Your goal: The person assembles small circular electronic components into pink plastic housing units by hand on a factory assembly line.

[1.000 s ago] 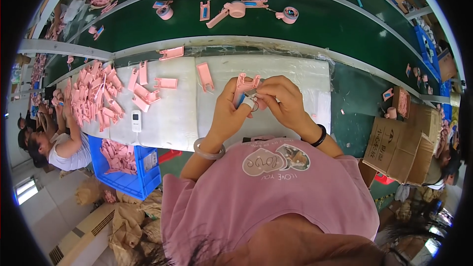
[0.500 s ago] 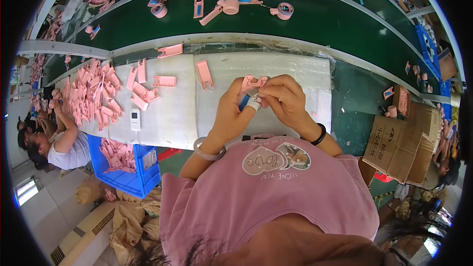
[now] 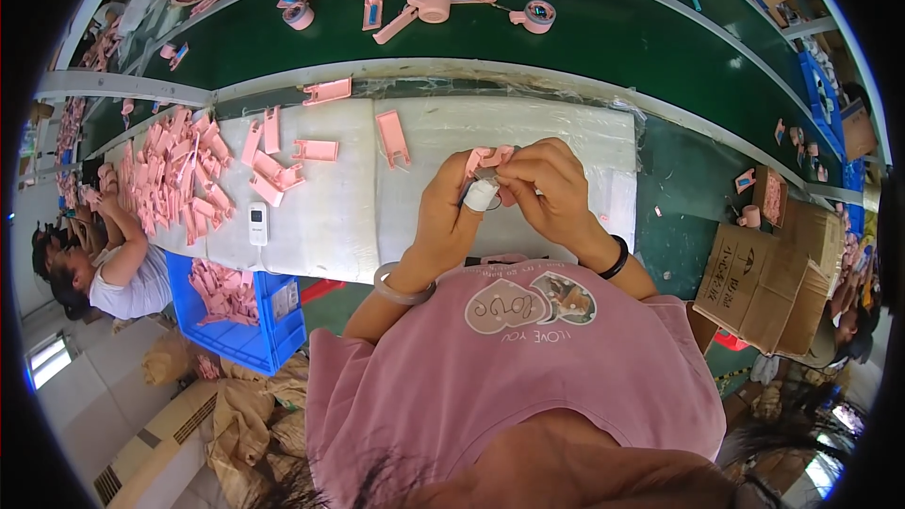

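Observation:
Over the padded work surface, my left hand [image 3: 443,212] is closed around a pink plastic housing [image 3: 490,158], whose notched end sticks up above the fingers. A white wrapping [image 3: 481,194] covers the left thumb. My right hand [image 3: 551,187] meets it from the right, thumb and forefinger pinched at the housing's lower edge. A thin dark wire seems to curve below the fingertips; exactly what the right fingers grip is too small to make out. An empty-looking pink housing shell [image 3: 393,139] lies on the pad beyond my left hand.
A heap of pink shells [image 3: 174,174] covers the pad's left, near a small white device [image 3: 258,224]. Below stands a blue bin [image 3: 240,349] of pink parts. Pink assemblies [image 3: 434,7] lie on the green belt [image 3: 622,38]. Cardboard boxes [image 3: 754,278] stand right; a co-worker [image 3: 123,269] sits left.
My hands stay together at nearly the same place, with small finger shifts. The blue piece seen by my left thumb is now hidden. Pink assemblies on the belt have moved slightly left.

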Tool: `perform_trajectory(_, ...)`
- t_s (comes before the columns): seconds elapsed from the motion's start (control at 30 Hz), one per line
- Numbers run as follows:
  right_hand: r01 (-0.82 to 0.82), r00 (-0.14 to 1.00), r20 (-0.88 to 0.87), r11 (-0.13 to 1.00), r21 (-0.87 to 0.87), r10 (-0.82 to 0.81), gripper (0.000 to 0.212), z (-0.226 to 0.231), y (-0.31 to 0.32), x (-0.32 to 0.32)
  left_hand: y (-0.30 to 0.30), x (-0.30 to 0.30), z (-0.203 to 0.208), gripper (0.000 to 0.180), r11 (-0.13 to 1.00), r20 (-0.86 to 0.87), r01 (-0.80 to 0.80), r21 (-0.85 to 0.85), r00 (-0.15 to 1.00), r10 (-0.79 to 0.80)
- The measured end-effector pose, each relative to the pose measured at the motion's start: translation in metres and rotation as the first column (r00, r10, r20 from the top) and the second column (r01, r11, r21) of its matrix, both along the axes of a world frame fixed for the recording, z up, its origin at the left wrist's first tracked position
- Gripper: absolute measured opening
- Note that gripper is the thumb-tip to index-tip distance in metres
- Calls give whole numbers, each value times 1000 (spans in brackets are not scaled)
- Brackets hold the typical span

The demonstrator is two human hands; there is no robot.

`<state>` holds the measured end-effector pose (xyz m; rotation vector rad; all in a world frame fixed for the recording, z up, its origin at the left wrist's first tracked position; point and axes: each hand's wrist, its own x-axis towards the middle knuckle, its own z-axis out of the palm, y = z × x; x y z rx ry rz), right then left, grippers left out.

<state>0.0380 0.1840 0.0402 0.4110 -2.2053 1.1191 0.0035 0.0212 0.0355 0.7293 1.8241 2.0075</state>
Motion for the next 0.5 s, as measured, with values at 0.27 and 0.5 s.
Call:
perform_trajectory(0.27,13,1000,-5,1000,-11,-13,21,-6,-6,-4,-3,-5,1,30,999,13,-31,-32,999,32)
perform_trajectory(0.5,29,999,26,992,123,-33,20,-20,-10,-6,-3,-12,-14,23,990,75,-134,-55,988,137)
